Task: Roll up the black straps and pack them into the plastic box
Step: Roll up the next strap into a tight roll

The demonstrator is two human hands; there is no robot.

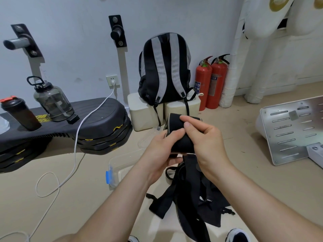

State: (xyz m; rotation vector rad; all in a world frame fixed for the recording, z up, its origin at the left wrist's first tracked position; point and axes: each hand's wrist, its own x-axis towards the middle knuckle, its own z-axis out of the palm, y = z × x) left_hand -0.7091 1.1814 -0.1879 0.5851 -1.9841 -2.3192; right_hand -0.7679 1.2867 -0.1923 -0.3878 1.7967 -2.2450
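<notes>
both bare forearms reach up from the bottom edge and meet mid-frame. the left hand [162, 151] cups a partly rolled black strap [176, 119] from below and from the left, its fingers [174, 133] curled round the roll. the right hand [208, 142] comes in from the right, thumb and forefinger pinching the top of the same roll. the roll is held in the air, and a tail hangs from under the hands toward a heap of loose straps [192, 203] on the floor between the forearms. a dark shoe [237, 235] shows beside the heap at the bottom edge.

the plastic box [120, 165], clear with a blue latch [108, 175], sits open on the floor just left of the left wrist, which hides part of it; i cannot tell what it holds.

a white cable [75, 154] loops over the floor at left and runs up to a wall socket [112, 81], crossing a stack of black step platforms [104, 123]. a dark shaker bottle [21, 116] and a smoky water jug [52, 100] stand on that stack. a slotted metal panel [293, 130] lies at right.

beyond the hands a grey-and-black backpack [166, 67] stands on two cream blocks [145, 112] against the wall, the roll overlapping the right block. two red fire extinguishers [209, 82] stand just right of it.
</notes>
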